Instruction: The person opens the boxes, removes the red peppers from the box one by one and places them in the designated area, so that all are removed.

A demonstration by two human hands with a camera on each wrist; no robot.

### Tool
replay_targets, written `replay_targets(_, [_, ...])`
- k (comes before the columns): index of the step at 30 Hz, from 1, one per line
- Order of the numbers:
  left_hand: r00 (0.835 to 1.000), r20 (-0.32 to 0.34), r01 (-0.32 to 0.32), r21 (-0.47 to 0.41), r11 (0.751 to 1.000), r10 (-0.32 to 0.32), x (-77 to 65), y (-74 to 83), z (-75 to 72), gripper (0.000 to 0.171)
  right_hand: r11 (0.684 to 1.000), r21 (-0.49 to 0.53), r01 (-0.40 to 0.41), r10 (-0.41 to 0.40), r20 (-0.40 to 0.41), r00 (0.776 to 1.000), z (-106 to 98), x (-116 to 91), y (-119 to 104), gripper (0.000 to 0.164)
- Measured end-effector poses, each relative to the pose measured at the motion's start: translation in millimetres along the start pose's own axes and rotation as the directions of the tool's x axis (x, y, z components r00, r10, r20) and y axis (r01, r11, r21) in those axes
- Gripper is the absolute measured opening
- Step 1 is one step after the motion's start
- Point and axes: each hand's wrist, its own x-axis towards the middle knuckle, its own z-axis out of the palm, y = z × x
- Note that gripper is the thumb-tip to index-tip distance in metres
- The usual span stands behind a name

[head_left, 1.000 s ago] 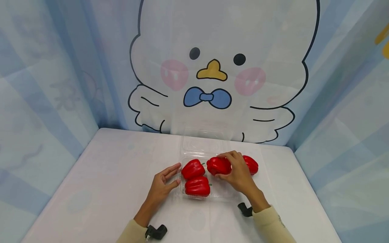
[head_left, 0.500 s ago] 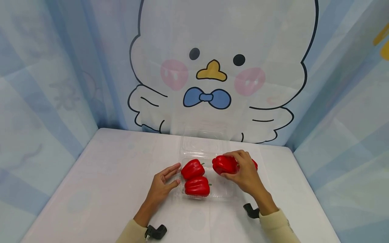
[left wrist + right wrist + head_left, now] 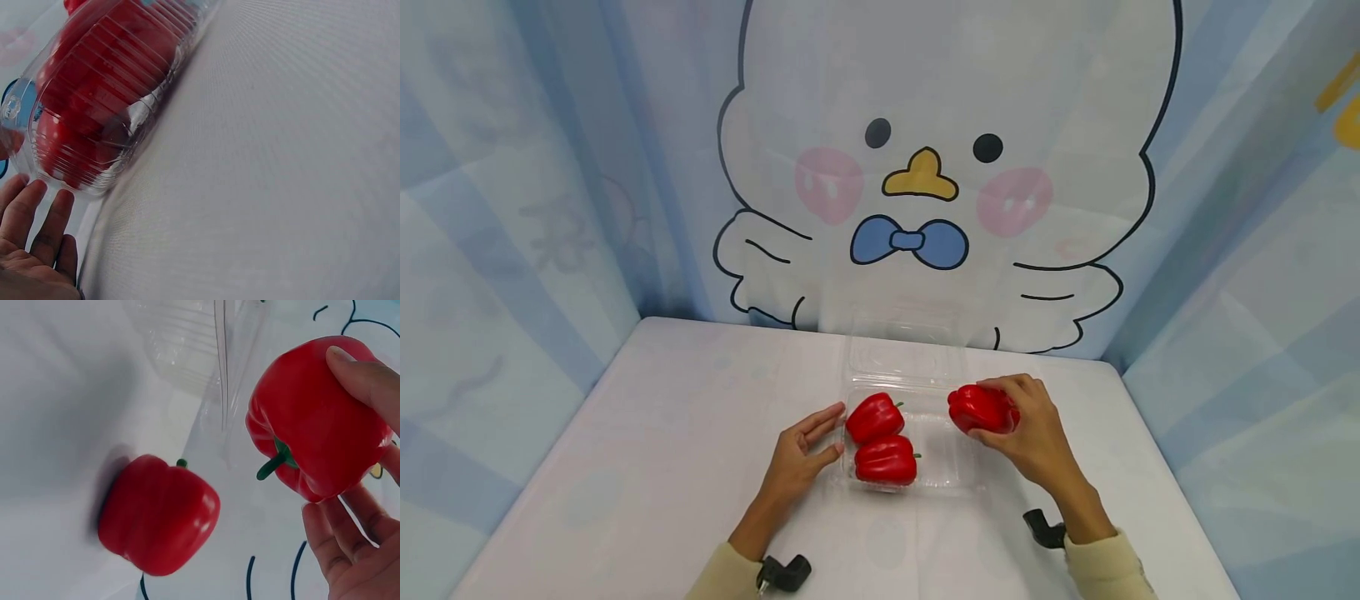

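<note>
My right hand (image 3: 1030, 425) grips a glossy red bell pepper (image 3: 983, 408), thumb on one side and fingers on the other. In the right wrist view, this pepper's green stem (image 3: 273, 465) is visible below the thumb. A second red bell pepper (image 3: 156, 515) lies on the table beside the container; in the head view it is hidden behind the held one. The clear plastic container (image 3: 943, 467) stands with its lid (image 3: 898, 354) folded back. Two bell peppers (image 3: 875, 417) sit in its left half. My left hand (image 3: 801, 454) touches the container's left side with extended fingers.
White cloth covers the table (image 3: 700, 400). Behind it hangs a curtain (image 3: 925, 75) printed with a cartoon chick, and blue-and-white curtains close in both sides. Black camera mounts (image 3: 786, 573) stick out from both wrists.
My right hand has moved to the right with its bell pepper, from over the container to past its right edge, covering the loose pepper there. The left hand stays put.
</note>
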Motion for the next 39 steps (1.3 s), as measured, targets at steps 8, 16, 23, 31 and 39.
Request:
replay_targets(8, [1.0, -0.002, -0.001, 0.0, 1.0, 0.001, -0.4, 0.5, -0.2, 0.059, 1.0, -0.022, -0.015, 0.014, -0.022, 1.0, -9.5, -10.3, 7.6, 0.077])
replay_targets(16, [1.0, -0.004, 0.009, 0.001, 1.0, -0.009, -1.1, 1.3, 0.1, 0.059, 0.997, -0.039, -0.066, 0.065, -0.033, 0.997, -14.1, -22.7, 19.3, 0.079])
replay_targets(23, [1.0, 0.0, 0.013, -0.004, 1.0, -0.013, -1.2, -0.7, -0.6, 0.059, 0.994, -0.055, -0.099, 0.097, -0.048, 0.994, -19.0, -35.4, 28.6, 0.078])
replay_targets(31, [1.0, -0.002, 0.006, 0.007, 1.0, -0.006, -1.4, 0.5, 0.3, 0.059, 0.989, -0.063, -0.131, 0.128, -0.054, 0.99, -22.1, -47.7, 37.0, 0.077])
replay_targets(39, [1.0, -0.009, -0.001, 0.016, 1.0, 0.002, -1.3, 2.1, 1.6, 0.059, 0.986, -0.068, -0.152, 0.15, -0.033, 0.988, -20.2, -58.4, 44.0, 0.074])
